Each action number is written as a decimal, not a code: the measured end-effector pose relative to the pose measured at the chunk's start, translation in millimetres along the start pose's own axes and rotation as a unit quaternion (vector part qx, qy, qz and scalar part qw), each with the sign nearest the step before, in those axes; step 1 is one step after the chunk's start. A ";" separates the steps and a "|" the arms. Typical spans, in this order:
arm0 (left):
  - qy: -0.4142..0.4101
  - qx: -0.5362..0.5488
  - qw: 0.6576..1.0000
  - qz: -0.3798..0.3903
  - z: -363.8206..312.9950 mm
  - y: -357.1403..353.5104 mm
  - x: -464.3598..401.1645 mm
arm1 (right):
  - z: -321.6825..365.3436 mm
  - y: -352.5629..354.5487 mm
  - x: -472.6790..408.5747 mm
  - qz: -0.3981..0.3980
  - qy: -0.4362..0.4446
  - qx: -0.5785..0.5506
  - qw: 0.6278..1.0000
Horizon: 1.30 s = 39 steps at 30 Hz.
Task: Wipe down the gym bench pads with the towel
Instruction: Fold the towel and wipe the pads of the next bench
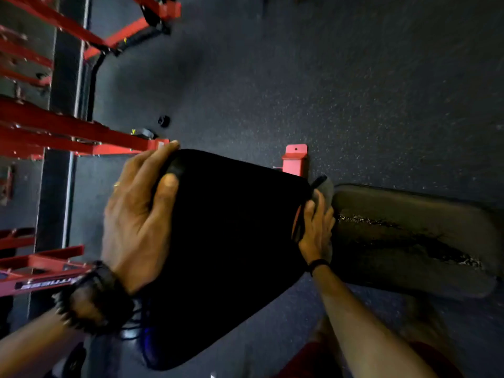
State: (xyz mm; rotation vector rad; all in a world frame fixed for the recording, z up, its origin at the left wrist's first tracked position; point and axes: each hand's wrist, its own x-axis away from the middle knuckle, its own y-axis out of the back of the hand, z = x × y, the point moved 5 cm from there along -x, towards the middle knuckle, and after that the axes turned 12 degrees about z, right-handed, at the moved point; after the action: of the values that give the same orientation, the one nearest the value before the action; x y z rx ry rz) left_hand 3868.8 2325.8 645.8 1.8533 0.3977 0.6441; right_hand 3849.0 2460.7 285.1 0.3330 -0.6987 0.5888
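Seat pad: the black seat pad point(231, 241) is the landmark here; it fills the middle of the view and looks very dark.
Left hand: your left hand point(136, 214) lies on the left end of the seat pad. The fingers bend over its far corner and the thumb presses on top, so the grip holds the edge of the pad.
Left wrist: you wear a dark band with many beads point(92, 298) there, just left of the near part of the seat pad.
Right hand: your right hand point(317, 227) is at the right end of the seat pad, in the gap to the next pad. The fingers are curled around the towel; the grip is closed on it.
Towel: the grey towel point(324, 190) is bunched under your right fingers, touching the right edge of the seat pad.
Back pad: the worn back pad point(414, 241) lies right of the seat pad, with a cracked line along its cover.
Frame: a red bracket point(295, 159) stands behind the far right corner of the seat pad.
Rack: red metal bars point(68, 132) are on the left of the seat pad, above the dark speckled floor point(354, 77).
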 end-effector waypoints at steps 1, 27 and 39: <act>-0.004 0.002 1.000 -0.002 0.3 0.1 0.9 | -4.3 -0.8 14.6 -0.004 0.006 -0.007 1.000; -0.041 0.016 0.999 -0.018 9.5 -1.7 -5.7 | -37.5 -1.1 32.4 -0.044 -0.047 -0.121 0.990; -0.038 -0.001 0.999 -0.034 8.2 -2.1 -3.8 | -35.6 0.2 41.5 -0.046 -0.034 -0.099 0.993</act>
State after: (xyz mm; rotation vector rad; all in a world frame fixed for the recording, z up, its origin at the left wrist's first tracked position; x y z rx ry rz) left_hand 3870.8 2318.3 640.7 1.8474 0.4079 0.5260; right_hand 3892.3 2494.0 287.8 0.2004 -0.7967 0.4179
